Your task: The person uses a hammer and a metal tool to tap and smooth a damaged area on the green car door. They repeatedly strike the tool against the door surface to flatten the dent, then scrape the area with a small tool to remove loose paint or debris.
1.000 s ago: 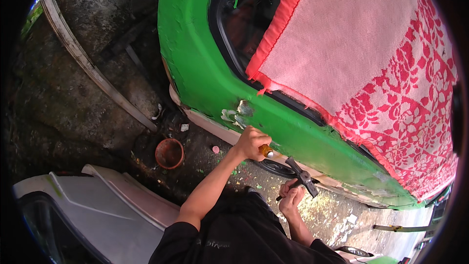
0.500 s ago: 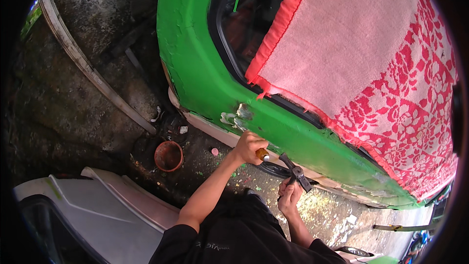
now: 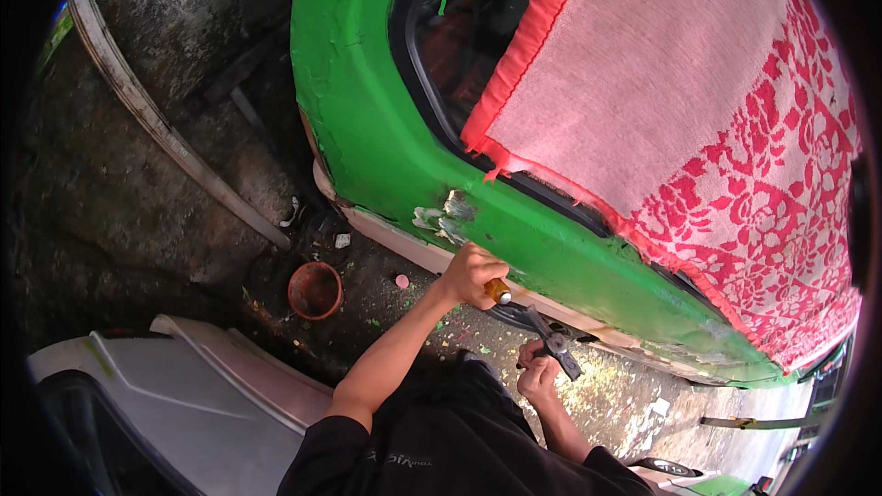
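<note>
The hammer [image 3: 558,343] has a dark metal head, narrow at one end and blocky at the other, with a paler middle; it sits below and right of the short amber tool handle [image 3: 498,291], apart from it. The right hand [image 3: 539,376] is closed around the hammer's shaft; the left hand [image 3: 472,276] grips the amber handle beside the scraped patch [image 3: 448,216] on the green car [image 3: 386,165]. Half a second ago the hammer head was slightly higher; the left hand has barely shifted. A pink-and-red towel [image 3: 634,83] drapes the car. The stained, flake-strewn ground [image 3: 386,326] bears a terracotta pot [image 3: 315,291].
</note>
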The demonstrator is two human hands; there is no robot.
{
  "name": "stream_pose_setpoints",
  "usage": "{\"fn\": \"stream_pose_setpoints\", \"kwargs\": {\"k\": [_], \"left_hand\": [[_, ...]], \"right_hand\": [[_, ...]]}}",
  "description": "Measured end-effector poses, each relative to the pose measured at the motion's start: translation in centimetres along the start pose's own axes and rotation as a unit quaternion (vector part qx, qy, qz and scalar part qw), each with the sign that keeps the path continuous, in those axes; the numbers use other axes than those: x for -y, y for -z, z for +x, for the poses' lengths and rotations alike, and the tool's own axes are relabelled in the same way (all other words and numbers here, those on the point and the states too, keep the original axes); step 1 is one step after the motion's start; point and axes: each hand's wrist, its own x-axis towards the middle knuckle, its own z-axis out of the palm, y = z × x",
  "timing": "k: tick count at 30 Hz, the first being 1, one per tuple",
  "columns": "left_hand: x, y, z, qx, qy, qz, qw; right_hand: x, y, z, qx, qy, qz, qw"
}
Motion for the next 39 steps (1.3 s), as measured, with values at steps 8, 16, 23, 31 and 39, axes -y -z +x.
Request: {"fn": "stream_pose_setpoints", "kwargs": {"k": [8,16,23,31,39], "left_hand": [[0.2,0.1,-0.3,0.0,0.004,0.011,1.0],[0.7,-0.3,-1.2,0.026,0.007,0.025,0.999],[0.3,0.0,-0.9,0.023,0.014,0.019,0.999],[1.5,0.2,-1.1,-0.03,0.041,-0.005,0.999],[1.0,-0.6,-1.2,-0.005,0.013,0.018,1.0]], "right_hand": [[0.9,-0.5,-0.2,-0.029,0.013,0.015,0.999],[0.2,-0.7,-0.5,-0.059,0.038,0.053,0.996],[0.8,-0.5,-0.2,-0.071,-0.031,0.022,0.997],[0.3,-0.4,1.6,-0.034,-0.043,-0.165,0.985],[-0.2,-0.1,-0.1,-0.015,-0.012,-0.092,0.996]]}}
